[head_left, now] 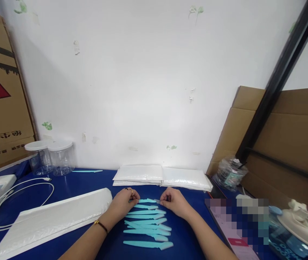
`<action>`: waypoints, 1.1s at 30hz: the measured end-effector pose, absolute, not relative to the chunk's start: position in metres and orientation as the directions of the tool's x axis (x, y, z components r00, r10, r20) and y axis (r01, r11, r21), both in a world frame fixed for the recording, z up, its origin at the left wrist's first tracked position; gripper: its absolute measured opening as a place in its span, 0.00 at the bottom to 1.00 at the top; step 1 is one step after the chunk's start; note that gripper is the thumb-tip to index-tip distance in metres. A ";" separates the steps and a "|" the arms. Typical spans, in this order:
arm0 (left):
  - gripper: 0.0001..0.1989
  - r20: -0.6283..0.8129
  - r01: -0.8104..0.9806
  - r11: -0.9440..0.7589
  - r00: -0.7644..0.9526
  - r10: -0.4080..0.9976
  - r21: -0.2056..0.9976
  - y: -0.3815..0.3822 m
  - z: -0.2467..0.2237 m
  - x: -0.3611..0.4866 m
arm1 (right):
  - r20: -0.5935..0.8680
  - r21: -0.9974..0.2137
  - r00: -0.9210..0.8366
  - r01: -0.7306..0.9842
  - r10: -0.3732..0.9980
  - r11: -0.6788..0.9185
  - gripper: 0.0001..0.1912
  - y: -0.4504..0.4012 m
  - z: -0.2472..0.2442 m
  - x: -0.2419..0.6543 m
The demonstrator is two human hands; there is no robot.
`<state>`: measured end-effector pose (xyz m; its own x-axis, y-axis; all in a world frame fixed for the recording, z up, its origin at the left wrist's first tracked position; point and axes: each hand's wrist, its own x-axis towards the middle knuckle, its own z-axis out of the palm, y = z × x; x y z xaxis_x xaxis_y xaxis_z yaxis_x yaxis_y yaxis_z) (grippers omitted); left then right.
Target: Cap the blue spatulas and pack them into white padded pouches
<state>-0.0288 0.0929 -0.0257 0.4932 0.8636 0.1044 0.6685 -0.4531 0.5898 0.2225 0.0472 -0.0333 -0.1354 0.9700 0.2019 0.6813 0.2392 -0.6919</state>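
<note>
Several turquoise razors (pixel 148 244) lie in a rough column on the blue table, their blade ends to the right. At the far end of the column, my left hand (pixel 128 200) pinches the handle end of the farthest razor (pixel 146 200). The fingers of my right hand (pixel 171 200) are closed together at that razor's other end, on a small clear cover (pixel 158 202). Two of the middle razors cross each other. Beyond my hands, stacks of white padded envelopes (pixel 140 173) rest against the wall.
A large white padded envelope (pixel 56 220) and a white cable (pixel 52 189) lie left. Two clear jars (pixel 61 159) and a single razor (pixel 87 171) sit back left. Right are a wrapped cup (pixel 230 175), a blue bottle (pixel 297 231) and cardboard (pixel 297 141).
</note>
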 end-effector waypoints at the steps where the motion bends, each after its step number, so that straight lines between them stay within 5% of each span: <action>1: 0.09 0.103 0.669 -0.453 0.494 0.863 0.589 0.093 -0.026 -0.029 | 0.197 -0.699 -0.125 0.678 0.972 0.229 0.02 0.047 -0.034 0.222; 20: 0.11 0.115 0.643 -0.461 0.504 0.856 0.612 0.087 -0.031 -0.021 | 0.210 -0.722 -0.099 0.655 0.973 0.222 0.05 0.049 -0.039 0.197; 24: 0.19 0.156 0.620 -0.520 0.544 0.825 0.587 0.079 -0.021 -0.025 | 0.210 -0.677 -0.186 0.681 0.960 0.280 0.17 0.035 -0.022 0.202; 29: 0.53 0.012 0.604 -0.661 0.734 0.679 0.446 0.051 -0.001 -0.027 | -0.067 -0.549 -0.455 0.760 0.888 0.348 0.61 0.000 -0.004 0.200; 33: 0.46 -0.066 0.633 -0.681 0.748 0.660 0.368 0.019 0.009 -0.024 | -0.006 -0.417 -0.499 0.789 0.866 0.452 0.52 -0.037 -0.006 0.185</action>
<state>-0.0235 0.0194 0.0086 0.7483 0.6600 -0.0661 0.6330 -0.6809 0.3683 0.1854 -0.0366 -0.0058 -0.4993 0.8664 -0.0061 0.7886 0.4516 -0.4174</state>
